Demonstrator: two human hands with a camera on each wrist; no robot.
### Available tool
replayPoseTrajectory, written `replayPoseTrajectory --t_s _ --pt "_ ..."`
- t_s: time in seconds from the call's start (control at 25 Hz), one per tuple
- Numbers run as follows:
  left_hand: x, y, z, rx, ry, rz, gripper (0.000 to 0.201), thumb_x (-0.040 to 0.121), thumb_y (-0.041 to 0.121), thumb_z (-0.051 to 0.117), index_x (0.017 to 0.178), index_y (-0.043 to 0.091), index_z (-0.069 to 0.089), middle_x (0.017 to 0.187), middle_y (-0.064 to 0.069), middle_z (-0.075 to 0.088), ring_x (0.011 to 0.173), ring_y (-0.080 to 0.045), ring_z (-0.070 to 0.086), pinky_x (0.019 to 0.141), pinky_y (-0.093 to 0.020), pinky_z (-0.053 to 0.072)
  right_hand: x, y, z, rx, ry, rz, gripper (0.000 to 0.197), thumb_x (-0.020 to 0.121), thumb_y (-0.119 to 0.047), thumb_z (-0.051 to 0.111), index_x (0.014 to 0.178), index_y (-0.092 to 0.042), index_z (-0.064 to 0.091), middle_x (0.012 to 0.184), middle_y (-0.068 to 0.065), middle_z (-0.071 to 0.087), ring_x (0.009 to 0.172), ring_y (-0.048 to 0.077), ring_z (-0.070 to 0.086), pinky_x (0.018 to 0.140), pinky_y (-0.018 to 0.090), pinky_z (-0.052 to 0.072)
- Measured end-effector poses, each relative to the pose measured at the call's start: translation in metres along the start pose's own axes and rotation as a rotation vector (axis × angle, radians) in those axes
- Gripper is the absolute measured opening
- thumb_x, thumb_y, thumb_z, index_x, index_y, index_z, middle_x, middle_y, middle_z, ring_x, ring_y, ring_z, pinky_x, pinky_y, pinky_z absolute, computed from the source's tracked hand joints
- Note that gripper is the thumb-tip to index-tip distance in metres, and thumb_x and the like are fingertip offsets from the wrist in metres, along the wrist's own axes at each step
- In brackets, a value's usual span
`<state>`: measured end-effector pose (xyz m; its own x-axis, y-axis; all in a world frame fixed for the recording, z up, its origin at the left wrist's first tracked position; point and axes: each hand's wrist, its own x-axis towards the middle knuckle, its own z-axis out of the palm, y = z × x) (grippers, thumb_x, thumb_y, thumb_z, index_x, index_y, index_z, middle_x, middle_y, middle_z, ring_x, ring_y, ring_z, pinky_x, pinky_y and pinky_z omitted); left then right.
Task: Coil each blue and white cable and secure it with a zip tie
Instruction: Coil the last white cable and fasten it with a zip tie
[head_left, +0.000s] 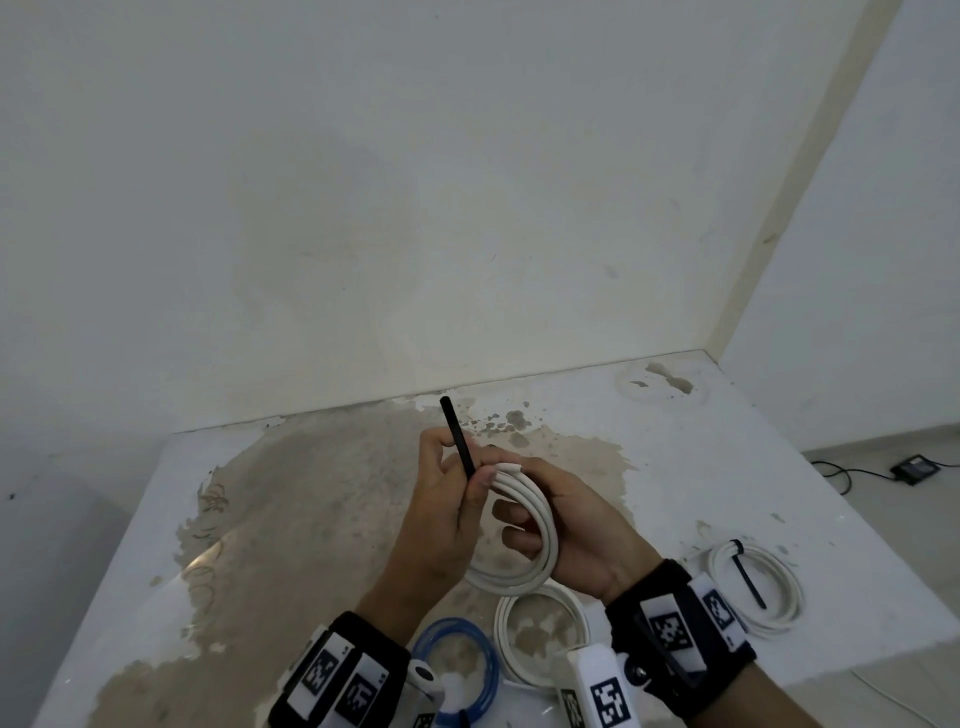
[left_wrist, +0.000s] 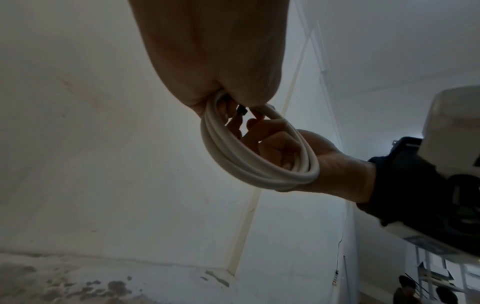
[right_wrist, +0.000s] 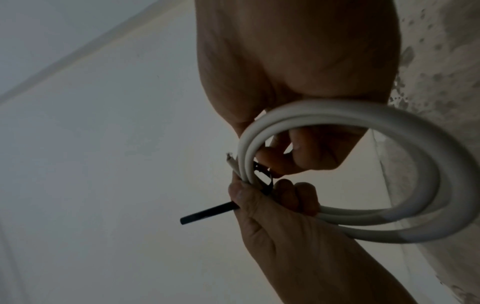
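Observation:
Above the table I hold a coiled white cable (head_left: 540, 525) between both hands. My right hand (head_left: 519, 525) grips the coil, its fingers curled through the loops. The thumb and fingers of my left hand (head_left: 470, 470) pinch a black zip tie (head_left: 456, 434) against the coil's top, and the tie's tail sticks up and away. In the right wrist view the zip tie (right_wrist: 207, 211) wraps the white coil (right_wrist: 389, 131) next to a cut cable end. In the left wrist view the tie's head (left_wrist: 241, 112) sits inside the coil (left_wrist: 249, 162).
On the table (head_left: 675, 467) lie a blue coil (head_left: 485, 675), a loose white coil (head_left: 501, 629) and, to the right, a white coil tied with a black zip tie (head_left: 779, 608). Another white coil (head_left: 628, 387) lies in the far corner by the wall. The table's right edge is close.

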<state>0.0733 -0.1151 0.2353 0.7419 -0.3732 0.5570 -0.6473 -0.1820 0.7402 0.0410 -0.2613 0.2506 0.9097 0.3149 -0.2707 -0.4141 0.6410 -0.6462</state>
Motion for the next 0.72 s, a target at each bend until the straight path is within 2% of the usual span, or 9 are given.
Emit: replayPoseTrajectory --t_s 0.16,0.28,0.4,0.56,0.64,0.72 --pt "0.002 0.0 0.0 -0.015 0.035 0.003 0.033 0.102 0.034 0.034 0.108 0.02 0.062 0.107 0.002 0.044 0.1 0.002 0.054 0.089 -0.008 0.04 0.001 0.002 0.003 0.056 0.016 -0.007 0.026 0.095 -0.023 0.052 0.11 -0.009 0.067 0.069 -0.001 0.053 0.049 0.008 0.043 0.038 0.019 0.034" --pt "0.002 -0.002 0.0 0.007 0.039 0.013 0.029 0.102 0.032 0.036 0.109 0.023 0.063 0.105 -0.001 0.045 0.1 0.002 0.054 0.089 -0.008 0.04 0.001 0.004 0.006 0.038 0.033 -0.034 0.027 0.092 -0.023 0.055 0.111 -0.009 0.068 0.072 -0.001 0.051 0.048 0.006 0.042 0.037 0.018 0.032" --pt "0.002 -0.002 -0.001 0.029 0.027 0.007 0.023 0.1 0.021 0.042 0.109 0.024 0.062 0.106 -0.003 0.049 0.102 0.001 0.054 0.089 -0.009 0.04 0.001 0.004 0.007 -0.013 0.072 -0.062 0.027 0.092 -0.025 0.059 0.112 -0.011 0.071 0.075 -0.001 0.052 0.048 0.006 0.042 0.037 0.017 0.03" --pt "-0.001 -0.006 -0.001 0.033 0.032 -0.008 0.024 0.099 0.02 0.043 0.104 0.012 0.065 0.106 -0.005 0.054 0.103 -0.004 0.055 0.089 -0.011 0.041 0.002 0.006 0.009 -0.097 0.164 -0.078 0.033 0.1 -0.024 0.055 0.129 -0.009 0.061 0.076 -0.002 0.057 0.049 0.007 0.045 0.037 0.018 0.03" --pt "-0.005 -0.008 0.0 0.045 0.012 -0.013 0.023 0.099 0.023 0.044 0.104 0.014 0.064 0.104 -0.003 0.052 0.1 -0.002 0.054 0.087 -0.011 0.041 0.001 0.008 0.012 -0.137 0.22 -0.068 0.024 0.099 -0.023 0.059 0.121 -0.013 0.062 0.076 -0.001 0.06 0.051 0.009 0.049 0.037 0.019 0.033" --pt "-0.009 -0.009 0.001 0.049 0.002 -0.02 0.022 0.098 0.025 0.044 0.106 0.017 0.064 0.103 -0.001 0.051 0.097 -0.001 0.053 0.084 -0.01 0.04 -0.001 0.008 0.016 -0.176 0.277 -0.078 0.011 0.1 -0.019 0.056 0.11 -0.017 0.062 0.071 0.0 0.06 0.047 0.01 0.049 0.035 0.02 0.032"
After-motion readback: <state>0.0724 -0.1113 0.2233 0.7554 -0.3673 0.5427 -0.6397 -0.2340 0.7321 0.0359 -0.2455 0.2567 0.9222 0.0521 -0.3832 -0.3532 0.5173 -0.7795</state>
